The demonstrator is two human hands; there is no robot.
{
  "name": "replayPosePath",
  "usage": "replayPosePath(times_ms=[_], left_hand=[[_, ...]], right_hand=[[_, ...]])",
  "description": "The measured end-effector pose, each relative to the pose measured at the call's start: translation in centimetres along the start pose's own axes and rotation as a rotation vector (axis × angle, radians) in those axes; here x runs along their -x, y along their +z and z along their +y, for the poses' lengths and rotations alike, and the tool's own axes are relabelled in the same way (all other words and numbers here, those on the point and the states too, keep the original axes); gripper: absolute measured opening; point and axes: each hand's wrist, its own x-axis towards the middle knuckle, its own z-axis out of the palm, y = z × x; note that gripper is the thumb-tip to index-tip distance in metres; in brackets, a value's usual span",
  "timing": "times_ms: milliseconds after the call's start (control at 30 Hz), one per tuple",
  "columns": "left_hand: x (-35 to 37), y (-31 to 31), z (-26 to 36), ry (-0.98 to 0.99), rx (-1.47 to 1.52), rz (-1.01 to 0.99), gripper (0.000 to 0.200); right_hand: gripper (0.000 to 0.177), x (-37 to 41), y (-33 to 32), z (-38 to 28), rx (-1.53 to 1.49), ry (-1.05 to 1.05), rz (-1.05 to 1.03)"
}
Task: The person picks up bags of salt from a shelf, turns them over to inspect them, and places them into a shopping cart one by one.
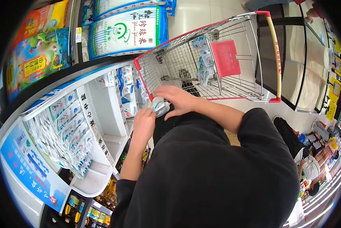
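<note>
A small white plastic salt packet [160, 107] with green print is crumpled between my two hands, in front of my body. My left hand [143, 123] pinches its left side with closed fingers. Curved over the packet from the right is my right hand [178, 99], its fingers above and its thumb below. Part of the packet is hidden by the fingers. Just beyond my hands stands a wire shopping cart [178, 49] with a red-trimmed rim. Several similar packets [206, 57] lie in the cart near its red plastic panel [226, 58].
On my left, a white display shelf [111, 102] holds many salt packets [73, 129]. Large rice bags [126, 32] are stacked ahead, with colourful bags [37, 64] farther left. Freezer cases [294, 57] stand to the right of the cart. Another person [311, 167] is at the lower right.
</note>
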Motion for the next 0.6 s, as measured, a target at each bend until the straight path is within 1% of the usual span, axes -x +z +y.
replayPosePath(times_ms=[33,67,100,167,200,233,267,300,333,367,433,467,500,533,567,600], left_hand=[[-0.8,-0.1,-0.2,0.079,-0.021,-0.012,0.003],[-1.6,-0.1,-0.2,0.080,-0.022,-0.004,0.003],[-2.1,0.2,-0.3,0.112,-0.042,-0.006,0.004],[-3.2,0.7,-1.0,0.140,-0.062,-0.006,0.005],[-3.5,1.1,-2.0,0.105,-0.065,-0.026,0.005],[-3.8,1.7,-2.9,0.071,-0.068,-0.045,0.006],[-3.9,2.7,-3.5,0.069,-0.067,-0.047,0.006],[-4.1,3.8,-4.2,0.007,-0.010,0.024,0.012],[-4.4,4.2,-4.4,-0.055,0.049,0.096,0.019],[-4.4,4.4,-4.4,-0.058,0.056,0.094,0.019],[-3.9,4.0,-3.6,-0.186,0.035,0.308,0.032],[-2.9,4.4,-3.8,-0.197,0.038,0.302,0.032],[-1.5,5.2,-4.4,-0.293,0.128,0.202,0.035],[0.2,6.1,-5.0,-0.388,0.218,0.099,0.038],[2.8,7.8,-5.7,-0.446,0.241,0.035,0.039],[5.3,9.8,-6.3,-0.499,0.266,-0.024,0.040]], right_hand=[[0.057,-0.7,0.4,-0.6,0.045,-0.077,-0.103],[0.050,-1.3,0.6,-0.9,0.093,-0.154,-0.206],[0.050,-1.5,1.5,-0.4,0.097,-0.157,-0.206],[0.028,-1.2,3.8,1.9,0.254,-0.022,-0.480],[0.014,-1.3,4.4,2.2,0.268,-0.011,-0.388],[0.014,-1.7,4.7,2.8,0.266,-0.015,-0.390],[0.012,-2.0,4.9,3.5,0.304,0.034,-0.433],[0.010,-2.3,5.0,4.5,0.343,0.085,-0.476],[0.009,-2.0,5.4,6.5,0.379,0.106,-0.454],[0.009,-1.8,5.7,8.6,0.379,0.110,-0.460],[0.015,-1.0,6.2,13.5,0.451,0.524,-0.407],[0.017,0.2,6.5,16.2,0.416,0.743,-0.307],[0.020,1.4,6.4,19.0,0.379,0.954,-0.202],[0.021,2.4,5.8,20.8,0.326,1.066,-0.039],[0.022,3.5,5.2,22.5,0.271,1.176,0.128],[0.023,5.3,5.7,25.7,0.306,1.246,0.260]])
